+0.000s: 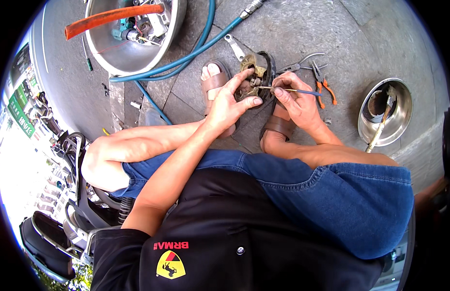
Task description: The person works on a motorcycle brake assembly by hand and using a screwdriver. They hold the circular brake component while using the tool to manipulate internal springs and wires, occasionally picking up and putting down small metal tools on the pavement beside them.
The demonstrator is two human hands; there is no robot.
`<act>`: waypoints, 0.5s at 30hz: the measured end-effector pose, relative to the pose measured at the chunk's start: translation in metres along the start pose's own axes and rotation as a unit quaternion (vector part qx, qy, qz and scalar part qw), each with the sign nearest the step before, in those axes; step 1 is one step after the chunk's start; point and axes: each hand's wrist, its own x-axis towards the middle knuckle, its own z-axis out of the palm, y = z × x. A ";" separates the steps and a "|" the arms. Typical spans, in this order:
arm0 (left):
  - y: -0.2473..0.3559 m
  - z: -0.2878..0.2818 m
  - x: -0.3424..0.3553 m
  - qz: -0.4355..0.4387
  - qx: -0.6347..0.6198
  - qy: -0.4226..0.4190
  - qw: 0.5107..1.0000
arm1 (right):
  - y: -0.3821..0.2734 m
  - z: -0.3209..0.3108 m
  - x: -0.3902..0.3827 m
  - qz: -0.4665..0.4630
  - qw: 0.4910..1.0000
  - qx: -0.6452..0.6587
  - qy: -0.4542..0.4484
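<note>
On the ground between my feet stands a round, dirty metal machine part (254,61) with a black rim and a brass-coloured inside. My left hand (229,101) grips its near left side, the thumb and fingers spread around it. My right hand (298,101) pinches a slim rod-like tool with a blue end (309,92). The tool's thin tip reaches left into the part, close to my left fingers. I cannot make out exactly what the tip touches. Right of the part lie pliers with orange handles (320,87) and another pair of pliers (293,67). A wrench (234,47) lies just beyond it.
A large metal basin (100,43) at the far left holds tools and an orange tube (113,19). A blue hose (196,51) crosses the paving. To the right, a steel bowl (404,121) contains a dark round piece and a brush (380,127). Motorbikes (74,194) stand at left.
</note>
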 end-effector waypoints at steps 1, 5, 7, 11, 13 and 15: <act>-0.002 -0.001 0.000 0.015 0.002 0.002 1.000 | 0.000 -0.001 0.000 -0.003 1.000 -0.009 -0.005; 0.000 -0.001 -0.003 0.000 0.025 0.010 1.000 | -0.005 -0.002 0.006 -0.085 0.992 -0.082 -0.033; 0.000 0.001 -0.004 -0.006 0.023 0.017 1.000 | -0.008 -0.003 0.006 -0.102 0.989 -0.104 -0.041; 0.001 0.001 -0.003 -0.006 0.029 0.027 0.999 | -0.010 -0.002 0.008 -0.153 0.976 -0.150 -0.041; 0.003 0.000 -0.002 -0.009 0.029 0.024 0.999 | -0.009 -0.001 0.007 -0.151 0.976 -0.152 -0.038; 0.003 -0.001 -0.002 -0.012 0.029 0.021 0.999 | -0.009 0.000 0.007 -0.150 0.976 -0.154 -0.034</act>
